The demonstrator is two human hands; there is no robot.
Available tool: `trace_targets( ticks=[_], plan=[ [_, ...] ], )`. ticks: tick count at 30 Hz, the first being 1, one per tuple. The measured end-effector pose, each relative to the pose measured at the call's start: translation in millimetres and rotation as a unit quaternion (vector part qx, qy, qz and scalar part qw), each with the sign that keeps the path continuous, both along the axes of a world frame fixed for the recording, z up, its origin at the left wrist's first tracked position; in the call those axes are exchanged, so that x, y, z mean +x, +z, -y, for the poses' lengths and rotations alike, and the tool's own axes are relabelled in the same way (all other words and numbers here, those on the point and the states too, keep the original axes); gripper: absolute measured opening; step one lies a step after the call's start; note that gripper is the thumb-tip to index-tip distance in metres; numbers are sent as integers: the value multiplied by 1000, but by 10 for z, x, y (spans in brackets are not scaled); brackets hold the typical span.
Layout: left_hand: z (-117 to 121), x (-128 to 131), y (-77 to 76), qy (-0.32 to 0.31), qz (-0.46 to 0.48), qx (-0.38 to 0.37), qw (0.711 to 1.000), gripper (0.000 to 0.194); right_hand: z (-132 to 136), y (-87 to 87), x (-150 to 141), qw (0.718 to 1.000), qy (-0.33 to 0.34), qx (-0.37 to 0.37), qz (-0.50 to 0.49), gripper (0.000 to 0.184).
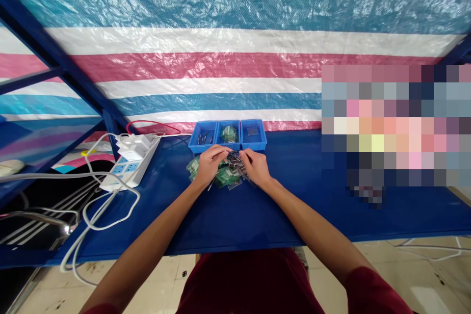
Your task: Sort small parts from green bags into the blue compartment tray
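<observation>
My left hand (211, 163) and my right hand (256, 166) are close together just in front of the blue bins, fingers pinched. A thin dark piece (234, 152) spans the gap between their fingertips; it is too small to name. Under and between the hands lies a heap of small dark metal parts (237, 162). Around these parts are small clear and green plastic packets (225, 176). A thin pointed thing (211, 186) sticks out below my left hand; whether that hand holds it cannot be told.
Three joined blue bins stand behind my hands: the left bin (192, 145) holds thin metal pieces, the middle one (229, 147) green packets, the right one (259, 143) a small packet. A white power strip (128, 171) with cables is on the blue table (294, 196). A blurred-out area covers the right.
</observation>
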State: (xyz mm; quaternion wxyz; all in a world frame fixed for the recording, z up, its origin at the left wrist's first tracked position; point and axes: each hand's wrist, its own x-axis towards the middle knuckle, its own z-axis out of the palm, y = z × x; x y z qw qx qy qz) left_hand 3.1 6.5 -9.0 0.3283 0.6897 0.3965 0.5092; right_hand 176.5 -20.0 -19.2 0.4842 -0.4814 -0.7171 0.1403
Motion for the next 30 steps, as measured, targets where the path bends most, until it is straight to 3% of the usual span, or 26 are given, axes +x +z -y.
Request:
trace_targets(
  ticks=[9, 12, 21, 27, 30],
  plan=[
    [38, 13, 57, 36, -6, 29, 999, 26, 6, 20, -9, 1000, -1, -4, 1, 45],
    [48, 14, 70, 34, 9, 8, 999, 20, 8, 23, -9, 1000, 1, -6, 3, 45],
    [28, 37, 48, 29, 82, -53, 995, 30, 2, 13, -6, 1000, 6, -11, 4, 43],
    [-1, 35, 27, 43, 118, -56, 990, 28, -4, 8, -26, 998, 51, -27, -7, 26],
    [4, 36, 45, 35, 111, -61, 991, 24, -23, -23, -29, 998, 55, -30, -8, 26]
  ],
)
